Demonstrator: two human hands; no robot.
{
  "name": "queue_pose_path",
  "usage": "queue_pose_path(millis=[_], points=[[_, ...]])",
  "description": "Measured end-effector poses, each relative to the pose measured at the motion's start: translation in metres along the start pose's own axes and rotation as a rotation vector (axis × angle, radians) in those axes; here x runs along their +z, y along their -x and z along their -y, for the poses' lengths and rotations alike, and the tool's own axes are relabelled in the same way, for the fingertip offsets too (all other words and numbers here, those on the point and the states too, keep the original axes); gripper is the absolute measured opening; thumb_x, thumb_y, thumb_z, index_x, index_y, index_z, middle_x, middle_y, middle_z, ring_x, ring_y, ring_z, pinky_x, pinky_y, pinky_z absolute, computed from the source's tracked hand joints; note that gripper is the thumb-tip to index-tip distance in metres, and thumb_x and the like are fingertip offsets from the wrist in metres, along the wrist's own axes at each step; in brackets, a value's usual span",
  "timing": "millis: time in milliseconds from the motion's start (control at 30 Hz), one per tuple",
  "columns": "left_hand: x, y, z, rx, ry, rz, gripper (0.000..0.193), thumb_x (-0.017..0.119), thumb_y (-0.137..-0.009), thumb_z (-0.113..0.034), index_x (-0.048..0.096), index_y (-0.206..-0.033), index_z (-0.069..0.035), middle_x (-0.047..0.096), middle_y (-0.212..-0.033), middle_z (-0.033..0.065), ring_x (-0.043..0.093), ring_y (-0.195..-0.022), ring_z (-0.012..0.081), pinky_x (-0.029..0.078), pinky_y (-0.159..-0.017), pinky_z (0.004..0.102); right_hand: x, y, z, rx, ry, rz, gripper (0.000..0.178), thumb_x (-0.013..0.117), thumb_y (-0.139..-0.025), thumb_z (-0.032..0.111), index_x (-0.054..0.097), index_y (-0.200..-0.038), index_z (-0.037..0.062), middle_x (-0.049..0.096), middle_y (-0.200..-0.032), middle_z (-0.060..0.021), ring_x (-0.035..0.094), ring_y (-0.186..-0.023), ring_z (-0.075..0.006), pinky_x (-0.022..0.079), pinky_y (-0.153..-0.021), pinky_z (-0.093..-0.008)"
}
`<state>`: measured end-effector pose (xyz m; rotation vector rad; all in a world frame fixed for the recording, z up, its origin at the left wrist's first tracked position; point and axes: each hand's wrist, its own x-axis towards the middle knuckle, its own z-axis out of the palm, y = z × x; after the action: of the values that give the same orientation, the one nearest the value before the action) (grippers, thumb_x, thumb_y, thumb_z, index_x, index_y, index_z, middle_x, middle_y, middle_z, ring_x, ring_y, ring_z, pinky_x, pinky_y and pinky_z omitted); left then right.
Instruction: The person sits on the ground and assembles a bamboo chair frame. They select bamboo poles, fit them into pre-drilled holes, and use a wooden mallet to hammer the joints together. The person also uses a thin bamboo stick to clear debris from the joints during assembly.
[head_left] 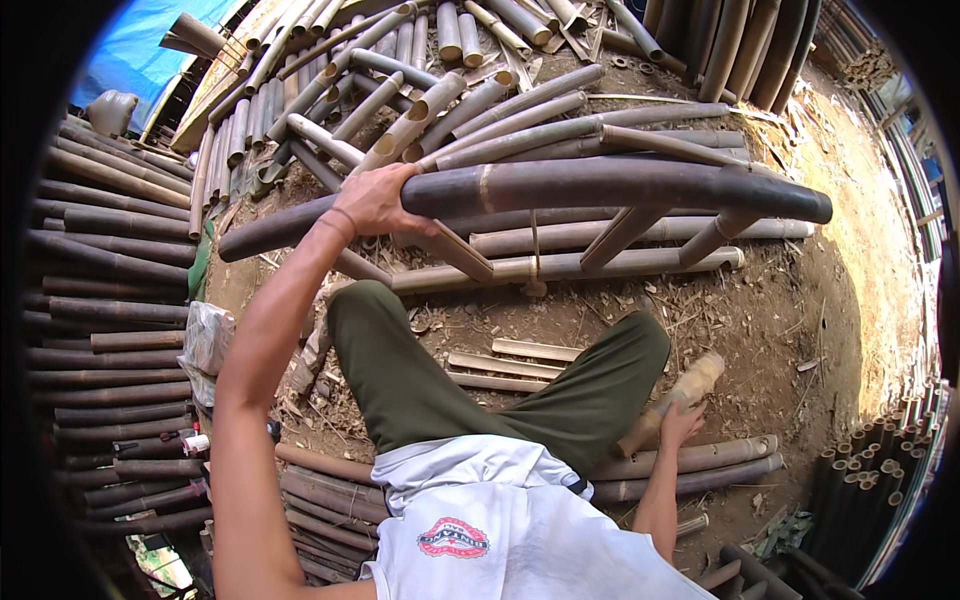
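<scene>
A long dark bamboo pole [600, 188] stretches across in front of me. My left hand [378, 200] is wrapped over it left of its middle. Short bamboo crosspieces [620, 240] slant from under it down to a paler bamboo pole [560, 268] lying nearer my knees, like the rungs of a ladder; how they join is hidden. Beyond my knee on the right, my right hand [682, 425] is closed round a thick, pale, club-shaped wooden piece [695, 382], whose end is blurred. Split bamboo strips [510, 368] lie on the ground between my legs.
Bamboo poles are stacked on the left [120, 310], with a plastic bag [205, 340] beside them. Cut bamboo tubes [400, 40] are heaped at the far side. Two bamboo lengths [700, 470] lie by my right arm. Upright thin tubes [870, 470] stand at the right.
</scene>
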<state>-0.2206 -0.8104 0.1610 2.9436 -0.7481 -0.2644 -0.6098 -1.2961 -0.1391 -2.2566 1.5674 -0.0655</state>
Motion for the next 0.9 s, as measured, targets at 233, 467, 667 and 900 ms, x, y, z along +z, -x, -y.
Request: queue_pose_path(millis=[233,467,667,900], points=[[0.019,0.049,-0.027,-0.058,-0.027,-0.112,0.071,0.086,-0.061,-0.045,0.06,-0.118,-0.012,0.068,-0.113,0.011,0.067,-0.102,0.0316,0.053,-0.09,0.0431,-0.175,-0.052,0.217,-0.943,-0.646,-0.531,0.035,0.044,-0.103,0.015,0.059,-0.132,0.0008,0.062,-0.13,-0.0139,0.054,-0.124,-0.0266,0.042,-0.103,-0.0392],[0.002,-0.015,-0.005,-0.11,-0.034,-0.083,0.068,0.083,-0.06,-0.042,0.059,-0.114,-0.008,0.069,-0.105,0.0179,0.065,-0.102,0.0366,0.051,-0.091,0.045,-0.167,-0.163,0.405,-1.208,-0.056,-0.328,0.043,0.048,-0.101,0.042,0.074,-0.106,0.0073,0.072,-0.107,-0.012,0.064,-0.107,-0.0311,0.045,-0.098,-0.0394],[0.007,-0.036,-0.008,-0.107,-0.036,-0.119,0.072,0.087,-0.056,-0.04,0.063,-0.116,-0.01,0.069,-0.106,0.0194,0.066,-0.103,0.0366,0.052,-0.09,0.0457,-0.123,-0.209,0.41,-1.308,-0.154,-0.527,0.041,0.049,-0.1,0.04,0.075,-0.096,0.0095,0.074,-0.099,-0.0109,0.069,-0.096,-0.0291,0.046,-0.097,-0.0405],[0.002,-0.034,0.002,-0.232,-0.035,-0.013,0.068,0.084,-0.053,-0.041,0.065,-0.111,-0.01,0.071,-0.103,0.019,0.067,-0.098,0.0373,0.053,-0.091,0.0452,-0.216,-0.114,0.378,-1.477,-0.808,-0.815,0.037,0.038,-0.097,0.013,0.069,-0.107,-0.0021,0.075,-0.1,-0.013,0.066,-0.112,-0.0316,0.037,-0.111,-0.0476]])
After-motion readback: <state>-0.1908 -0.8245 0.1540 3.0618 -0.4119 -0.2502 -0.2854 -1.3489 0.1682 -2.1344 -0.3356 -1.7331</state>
